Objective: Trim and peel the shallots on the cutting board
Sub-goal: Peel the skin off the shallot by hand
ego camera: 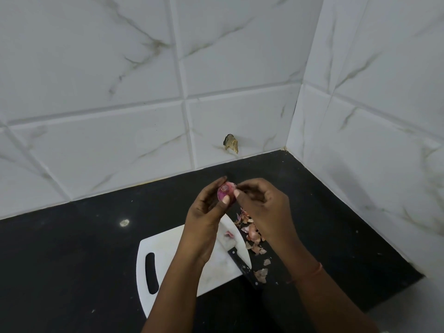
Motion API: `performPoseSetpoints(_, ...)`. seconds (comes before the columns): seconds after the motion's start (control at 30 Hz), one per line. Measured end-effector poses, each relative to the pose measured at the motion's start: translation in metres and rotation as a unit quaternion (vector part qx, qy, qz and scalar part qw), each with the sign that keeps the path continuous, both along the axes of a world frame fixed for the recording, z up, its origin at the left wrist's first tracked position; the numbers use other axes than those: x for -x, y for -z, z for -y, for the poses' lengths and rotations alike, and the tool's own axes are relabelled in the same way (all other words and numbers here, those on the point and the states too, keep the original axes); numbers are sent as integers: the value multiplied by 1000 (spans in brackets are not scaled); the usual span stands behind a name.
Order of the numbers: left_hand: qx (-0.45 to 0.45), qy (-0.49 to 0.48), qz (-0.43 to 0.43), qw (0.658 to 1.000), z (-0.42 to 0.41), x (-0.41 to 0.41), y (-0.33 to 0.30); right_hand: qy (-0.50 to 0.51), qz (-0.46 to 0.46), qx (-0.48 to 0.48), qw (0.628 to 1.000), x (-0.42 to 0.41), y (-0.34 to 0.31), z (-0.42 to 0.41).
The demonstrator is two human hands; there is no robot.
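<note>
at frame centre, above the cutting board (168, 248), the left hand (204, 212) grips a shallot (225, 192) while right hand (262, 205) fingertips pinch its skin (slippery flesh could let it drop onto the counter).

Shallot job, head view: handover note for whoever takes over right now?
Left hand grips the shallot in the air above the counter.
Right hand pinches at its skin on the right side.
Knife lies on the white cutting board, handle over the near right edge.
Peels are piled on the black counter right of the board.
Done: one end trimmed, part of the skin off.
Left: finish peeling. No other whole shallots in view.
</note>
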State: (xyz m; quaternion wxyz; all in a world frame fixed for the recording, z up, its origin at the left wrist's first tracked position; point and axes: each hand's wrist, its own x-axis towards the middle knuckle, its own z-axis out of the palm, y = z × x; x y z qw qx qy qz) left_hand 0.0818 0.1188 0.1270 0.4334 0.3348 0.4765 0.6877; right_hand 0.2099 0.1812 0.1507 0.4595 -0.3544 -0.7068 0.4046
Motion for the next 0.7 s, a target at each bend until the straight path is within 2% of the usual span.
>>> performPoseSetpoints(0.27, 2, 1, -79, 997, 0, 5, -13, 19, -10, -42, 999, 1, -7, -4)
performPoseSetpoints(0.47, -5, 1, -90, 996, -5, 5, -20, -18, -34, -28, 999, 0, -15, -3)
performPoseSetpoints(0.7, 8, -13, -95, 995, -5, 9, -17, 15, 2, -68, 998, 3, -13, -5)
